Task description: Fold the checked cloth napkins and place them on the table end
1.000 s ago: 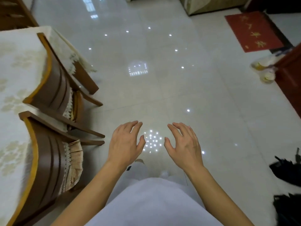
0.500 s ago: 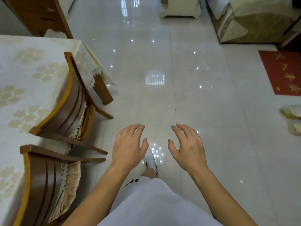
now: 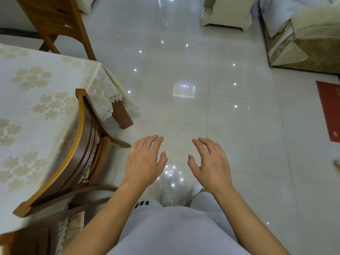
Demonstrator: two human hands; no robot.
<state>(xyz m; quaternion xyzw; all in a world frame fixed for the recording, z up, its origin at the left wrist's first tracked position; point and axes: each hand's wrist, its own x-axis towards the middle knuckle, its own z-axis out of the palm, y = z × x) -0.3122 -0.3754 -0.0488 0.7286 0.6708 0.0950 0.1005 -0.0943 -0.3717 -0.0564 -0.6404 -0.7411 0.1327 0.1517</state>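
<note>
Glossy tile fills my view; my left hand (image 3: 145, 161) and right hand (image 3: 211, 162) hover with fingers spread, holding nothing. No checked napkins visible (the table (image 3: 36, 100) shows only tablecloth), so I'd judge finding them comes next.

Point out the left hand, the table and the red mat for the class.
left hand (image 3: 143, 161): head view, back of the hand.
table (image 3: 36, 100): head view, bare patterned tablecloth on top.
red mat (image 3: 331, 111): head view, its visible strip at right edge.

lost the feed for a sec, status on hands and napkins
Left hand and right hand open, empty. No checked napkins in view. Table to the left, chair tucked against it.
</note>
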